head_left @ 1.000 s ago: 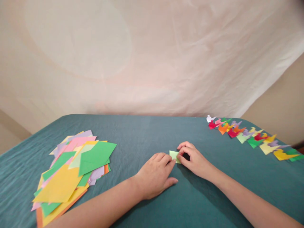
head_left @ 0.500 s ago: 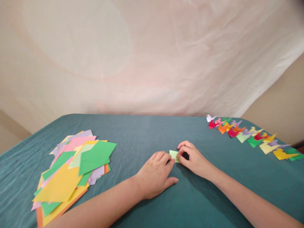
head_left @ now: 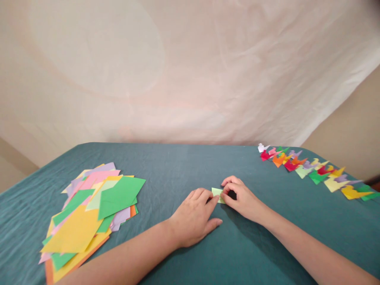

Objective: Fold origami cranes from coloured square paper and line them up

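Note:
A small piece of light green folded paper [head_left: 217,192] lies on the table between my two hands. My left hand [head_left: 194,217] rests palm down at its left side, fingers bent together and a fingertip pressing the paper against the cloth, while the thumb sticks out to the right. At the paper's right end, my right hand [head_left: 239,200] pinches it between thumb and index finger, with the other fingers curled above. Fingers cover part of the paper, so its full shape is hidden.
To the left is a loose pile of coloured paper sheets [head_left: 75,229]. Several small folded paper birds [head_left: 304,171] stand in slanting rows at the right. Dark green cloth [head_left: 166,166] covers the table, and a pale sheet [head_left: 190,79] hangs behind it.
My left index fingertip has shifted slightly up on the paper, and the left thumb has moved up a little. My right hand keeps its place.

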`<control>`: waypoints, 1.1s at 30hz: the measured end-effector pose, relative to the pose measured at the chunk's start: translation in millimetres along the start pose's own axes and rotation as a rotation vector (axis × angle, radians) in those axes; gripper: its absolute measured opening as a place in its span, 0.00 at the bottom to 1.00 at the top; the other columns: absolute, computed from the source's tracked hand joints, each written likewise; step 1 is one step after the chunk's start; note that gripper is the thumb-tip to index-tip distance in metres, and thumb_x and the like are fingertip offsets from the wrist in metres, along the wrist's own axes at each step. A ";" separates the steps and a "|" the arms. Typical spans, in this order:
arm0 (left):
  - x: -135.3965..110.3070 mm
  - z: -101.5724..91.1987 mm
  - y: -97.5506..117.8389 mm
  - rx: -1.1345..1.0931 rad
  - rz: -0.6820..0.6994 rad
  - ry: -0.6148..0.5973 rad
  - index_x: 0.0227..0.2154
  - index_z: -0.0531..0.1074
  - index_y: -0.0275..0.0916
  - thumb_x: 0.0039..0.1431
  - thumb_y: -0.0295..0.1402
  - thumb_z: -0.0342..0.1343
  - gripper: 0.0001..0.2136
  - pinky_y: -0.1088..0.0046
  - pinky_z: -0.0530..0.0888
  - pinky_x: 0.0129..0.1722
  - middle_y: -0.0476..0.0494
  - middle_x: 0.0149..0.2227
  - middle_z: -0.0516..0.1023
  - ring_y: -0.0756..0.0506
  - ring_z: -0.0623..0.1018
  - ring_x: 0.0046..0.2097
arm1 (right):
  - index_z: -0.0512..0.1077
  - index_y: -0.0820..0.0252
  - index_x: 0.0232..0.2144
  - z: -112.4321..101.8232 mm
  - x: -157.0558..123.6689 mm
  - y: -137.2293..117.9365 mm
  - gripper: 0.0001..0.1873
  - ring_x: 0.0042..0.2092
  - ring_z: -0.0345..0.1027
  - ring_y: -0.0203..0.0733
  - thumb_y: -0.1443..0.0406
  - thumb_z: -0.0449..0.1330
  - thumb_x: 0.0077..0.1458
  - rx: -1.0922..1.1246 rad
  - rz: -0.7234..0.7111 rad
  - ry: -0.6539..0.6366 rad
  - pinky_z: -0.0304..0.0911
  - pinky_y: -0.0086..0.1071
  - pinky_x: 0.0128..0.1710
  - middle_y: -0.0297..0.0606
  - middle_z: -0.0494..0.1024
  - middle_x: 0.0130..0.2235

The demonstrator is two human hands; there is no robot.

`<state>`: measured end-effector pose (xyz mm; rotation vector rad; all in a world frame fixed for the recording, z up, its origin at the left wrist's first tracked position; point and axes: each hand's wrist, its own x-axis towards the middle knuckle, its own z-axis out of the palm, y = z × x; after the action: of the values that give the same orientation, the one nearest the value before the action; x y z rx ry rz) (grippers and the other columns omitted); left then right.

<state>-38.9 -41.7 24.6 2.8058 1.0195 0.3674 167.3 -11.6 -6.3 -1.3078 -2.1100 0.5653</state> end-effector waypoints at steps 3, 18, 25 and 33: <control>0.3 0.7 -0.5 0.003 -0.001 0.000 0.53 0.60 0.38 0.59 0.44 0.48 0.22 0.60 0.64 0.49 0.40 0.45 0.65 0.40 0.65 0.49 | 0.67 0.58 0.24 0.1 -0.1 0.0 0.04 0.44 0.62 0.43 0.67 0.56 0.51 -0.003 -0.003 -0.003 0.59 0.39 0.46 0.39 0.67 0.40; 1.6 -0.4 -0.1 0.038 0.004 -0.011 0.50 0.63 0.38 0.59 0.45 0.48 0.20 0.60 0.64 0.49 0.41 0.44 0.65 0.40 0.64 0.48 | 0.66 0.58 0.24 0.2 -0.8 -4.5 0.04 0.44 0.61 0.43 0.69 0.55 0.51 -0.014 -0.012 0.009 0.58 0.39 0.46 0.39 0.66 0.40; 2.8 -2.0 0.7 0.080 0.001 -0.036 0.49 0.63 0.38 0.58 0.45 0.49 0.20 0.60 0.64 0.48 0.41 0.44 0.65 0.40 0.64 0.48 | 0.65 0.59 0.26 1.9 -1.1 -2.2 0.03 0.45 0.61 0.43 0.69 0.55 0.50 -0.036 -0.033 0.035 0.57 0.40 0.47 0.40 0.66 0.40; 2.9 -0.3 1.2 0.127 0.009 -0.030 0.50 0.62 0.38 0.58 0.45 0.49 0.21 0.60 0.64 0.48 0.41 0.44 0.65 0.39 0.64 0.49 | 0.64 0.59 0.28 3.1 -2.8 0.0 0.03 0.45 0.61 0.42 0.71 0.55 0.50 -0.012 -0.054 0.065 0.58 0.40 0.47 0.39 0.67 0.40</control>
<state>-36.0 -40.7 25.6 2.9192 1.0592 0.2694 166.1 -14.4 -9.4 -1.2551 -2.0921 0.4819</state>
